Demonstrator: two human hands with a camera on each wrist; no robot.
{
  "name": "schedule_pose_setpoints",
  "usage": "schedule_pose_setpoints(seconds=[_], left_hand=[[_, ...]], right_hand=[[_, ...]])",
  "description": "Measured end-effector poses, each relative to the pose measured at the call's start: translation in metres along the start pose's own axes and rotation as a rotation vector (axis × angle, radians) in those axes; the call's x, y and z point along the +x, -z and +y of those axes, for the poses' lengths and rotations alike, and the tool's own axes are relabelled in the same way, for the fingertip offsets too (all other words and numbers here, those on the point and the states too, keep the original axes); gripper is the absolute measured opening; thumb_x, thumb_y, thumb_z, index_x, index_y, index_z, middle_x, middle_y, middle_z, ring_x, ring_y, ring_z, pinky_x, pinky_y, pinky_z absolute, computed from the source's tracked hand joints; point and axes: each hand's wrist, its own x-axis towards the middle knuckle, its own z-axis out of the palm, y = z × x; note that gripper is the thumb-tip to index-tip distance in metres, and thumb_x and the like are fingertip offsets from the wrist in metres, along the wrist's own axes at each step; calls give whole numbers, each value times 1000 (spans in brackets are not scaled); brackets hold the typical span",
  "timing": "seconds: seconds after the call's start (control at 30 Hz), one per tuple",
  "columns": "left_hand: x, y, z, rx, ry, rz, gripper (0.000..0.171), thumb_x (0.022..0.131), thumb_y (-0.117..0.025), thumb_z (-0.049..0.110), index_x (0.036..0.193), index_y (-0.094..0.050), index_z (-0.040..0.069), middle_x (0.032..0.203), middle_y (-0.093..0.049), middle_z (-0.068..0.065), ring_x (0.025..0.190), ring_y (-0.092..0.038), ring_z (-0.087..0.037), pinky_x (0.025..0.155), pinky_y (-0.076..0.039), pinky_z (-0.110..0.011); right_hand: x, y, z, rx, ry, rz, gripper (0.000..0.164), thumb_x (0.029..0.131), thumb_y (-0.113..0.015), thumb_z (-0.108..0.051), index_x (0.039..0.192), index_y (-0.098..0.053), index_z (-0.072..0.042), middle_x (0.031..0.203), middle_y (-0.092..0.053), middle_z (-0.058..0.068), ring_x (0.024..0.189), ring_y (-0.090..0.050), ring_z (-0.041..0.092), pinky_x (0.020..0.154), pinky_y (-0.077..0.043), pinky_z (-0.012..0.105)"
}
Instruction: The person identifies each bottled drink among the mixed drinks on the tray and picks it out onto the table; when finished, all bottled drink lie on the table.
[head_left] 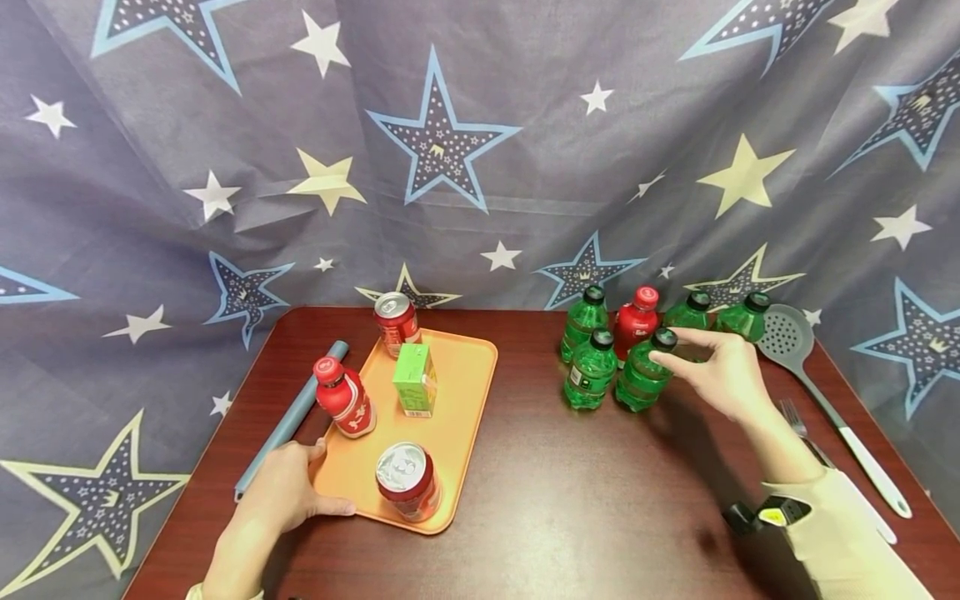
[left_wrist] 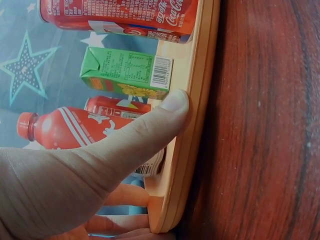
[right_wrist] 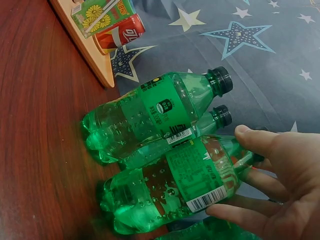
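My left hand (head_left: 281, 492) holds the near left corner of an orange tray (head_left: 457, 392), its thumb (left_wrist: 175, 102) over the rim. On the tray stand a red bottle (head_left: 347, 400), a green drink carton (head_left: 415, 382), and two red soda cans, one near (head_left: 408, 483) and one far (head_left: 396, 323). To the right, my right hand (head_left: 723, 371) pinches a green soda bottle (head_left: 641, 379) around its neck, just below the black cap. That bottle is upright in a group with several other green bottles (right_wrist: 145, 117) and a red bottle (head_left: 636, 323). My hand partly hides the green bottles behind it.
A grey-blue rod (head_left: 288, 429) lies left of the tray. Along the right edge lie a slotted skimmer (head_left: 828, 408) and a fork (head_left: 797, 421), partly under my right forearm. A star-patterned curtain (head_left: 480, 242) hangs behind the dark red table (head_left: 540, 492).
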Motion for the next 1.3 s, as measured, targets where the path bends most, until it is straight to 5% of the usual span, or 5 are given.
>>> schedule_pose_setpoints(seconds=[0.37,0.57,0.97,1.3], left_hand=[[0,-1,0,0,-9,4,113,53,-102,58,133,-67,-13,126,-72,-32,115,-68,-51,98,-57,-62],[1,-1,1,3,-3,-8,114,54,-102,59,133,-66,-14,128,-72,-33,117,-67,-52,99,-56,-63],[-1,0,0,-1,-9,0,113,53,-102,58,131,-66,-15,126,-72,-33,115,-68,-51,98,-57,-63],[0,-1,0,-1,-14,5,113,53,-102,58,131,-67,-15,126,-72,-33,114,-69,-50,97,-57,-62]], right_hand=[[-1,4,-1,19,-36,-47,41,86,-90,-28,118,-80,-4,99,-82,19,73,-61,-21,62,-51,11],[6,9,-7,44,-24,-42,37,86,-91,-29,117,-82,-12,110,-82,14,82,-64,-22,69,-52,6],[33,6,-67,372,108,22,38,88,-86,-7,125,-78,-4,111,-81,-15,99,-75,-7,90,-61,16],[50,-19,-118,479,174,-39,40,89,-86,-12,129,-77,-11,124,-80,11,113,-77,9,96,-62,24]])
